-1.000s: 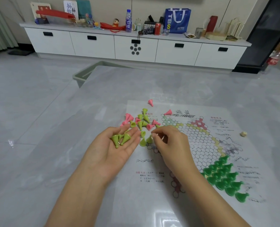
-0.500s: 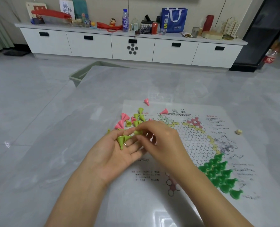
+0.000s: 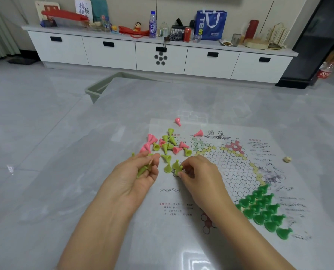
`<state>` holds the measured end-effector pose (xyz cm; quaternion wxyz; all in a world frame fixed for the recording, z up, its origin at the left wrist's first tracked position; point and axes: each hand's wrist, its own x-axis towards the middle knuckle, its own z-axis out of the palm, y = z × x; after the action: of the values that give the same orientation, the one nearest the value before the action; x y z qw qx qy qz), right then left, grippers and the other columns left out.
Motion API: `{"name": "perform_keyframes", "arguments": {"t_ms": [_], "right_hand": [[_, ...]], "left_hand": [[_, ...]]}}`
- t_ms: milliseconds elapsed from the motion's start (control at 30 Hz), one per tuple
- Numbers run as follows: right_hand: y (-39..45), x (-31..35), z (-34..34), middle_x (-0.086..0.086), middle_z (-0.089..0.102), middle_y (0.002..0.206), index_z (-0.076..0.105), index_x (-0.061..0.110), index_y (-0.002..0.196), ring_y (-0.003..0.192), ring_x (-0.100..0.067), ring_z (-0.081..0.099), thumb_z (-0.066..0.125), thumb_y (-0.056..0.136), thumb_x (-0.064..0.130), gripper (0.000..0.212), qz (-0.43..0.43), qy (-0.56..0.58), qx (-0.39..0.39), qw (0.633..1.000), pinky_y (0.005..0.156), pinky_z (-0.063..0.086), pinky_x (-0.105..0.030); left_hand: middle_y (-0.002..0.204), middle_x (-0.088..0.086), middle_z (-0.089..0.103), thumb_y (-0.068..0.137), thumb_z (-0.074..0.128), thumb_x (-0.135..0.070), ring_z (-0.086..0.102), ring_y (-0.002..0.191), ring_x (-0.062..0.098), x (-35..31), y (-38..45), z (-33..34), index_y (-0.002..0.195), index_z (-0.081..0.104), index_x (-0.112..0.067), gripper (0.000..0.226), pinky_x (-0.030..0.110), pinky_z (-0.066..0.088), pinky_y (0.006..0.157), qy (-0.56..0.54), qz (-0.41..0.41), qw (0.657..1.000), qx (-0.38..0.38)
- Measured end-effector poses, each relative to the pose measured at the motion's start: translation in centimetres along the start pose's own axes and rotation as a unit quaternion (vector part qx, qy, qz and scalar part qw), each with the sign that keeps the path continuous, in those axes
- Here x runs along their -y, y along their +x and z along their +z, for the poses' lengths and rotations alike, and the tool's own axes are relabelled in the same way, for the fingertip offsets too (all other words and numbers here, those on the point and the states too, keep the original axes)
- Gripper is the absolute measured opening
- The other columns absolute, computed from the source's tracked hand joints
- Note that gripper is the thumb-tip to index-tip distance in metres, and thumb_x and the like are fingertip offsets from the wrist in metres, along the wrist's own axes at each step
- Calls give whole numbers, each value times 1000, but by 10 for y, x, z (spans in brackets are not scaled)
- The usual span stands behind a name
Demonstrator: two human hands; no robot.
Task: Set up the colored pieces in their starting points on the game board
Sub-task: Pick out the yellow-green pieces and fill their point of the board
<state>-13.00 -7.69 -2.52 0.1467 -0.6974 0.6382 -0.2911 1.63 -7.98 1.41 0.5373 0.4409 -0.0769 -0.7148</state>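
A grey table (image 3: 64,191) bears a paper game board (image 3: 230,172). Dark green pieces (image 3: 263,209) fill its near right corner; pink and light green pieces (image 3: 168,145) lie heaped at its far left. The left hand (image 3: 135,180) curls round several light green ones; the right hand (image 3: 199,178) pinches one piece (image 3: 178,168) on the board.

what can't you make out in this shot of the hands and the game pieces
Head view, the only one:
- How many light green pieces the left hand holds: curled fingers cover them.
- What the right hand pinches: its fingertips hide the spot beside a light green piece.
- The printed text on the game board: too small.
- The board's near corner: hidden by the right forearm.
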Motion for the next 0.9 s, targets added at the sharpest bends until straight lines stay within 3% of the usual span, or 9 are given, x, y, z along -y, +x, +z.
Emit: {"name": "perform_keyframes", "arguments": {"t_ms": [233,667,800,900], "right_hand": [[2,4,7,7,46,87,62,15,93,89,-15,47,61,83,23,12,-2,-28,9,1000,73,44,-29],[2,1,7,8,44,84,61,13,92,84,-11,43,61,83,22,13,-23,-29,10,999,69,32,-18],[-1,4,-6,7,52,78,62,17,82,76,-11,49,62,83,21,4,-19,12,-11,1000,62,34,-13],[-1,16,-22,11,56,63,60,24,67,62,-3,50,59,85,22,18,8,137,-36,990,57,35,-12]], "left_hand": [[96,27,62,92,40,-2,55,70,19,-2,-1,-2,93,50,-2,10,15,46,42,-9,-4,1000,13],[95,25,65,92,39,-3,58,69,20,-3,-5,-3,92,51,-3,12,16,49,44,1,-3,1000,21],[98,26,67,92,42,-7,54,43,13,-3,-8,1,99,51,-6,11,16,46,40,41,-18,996,72],[107,23,67,94,40,-10,42,34,9,-1,-10,2,118,51,-12,27,16,37,34,99,-13,991,94]]}}
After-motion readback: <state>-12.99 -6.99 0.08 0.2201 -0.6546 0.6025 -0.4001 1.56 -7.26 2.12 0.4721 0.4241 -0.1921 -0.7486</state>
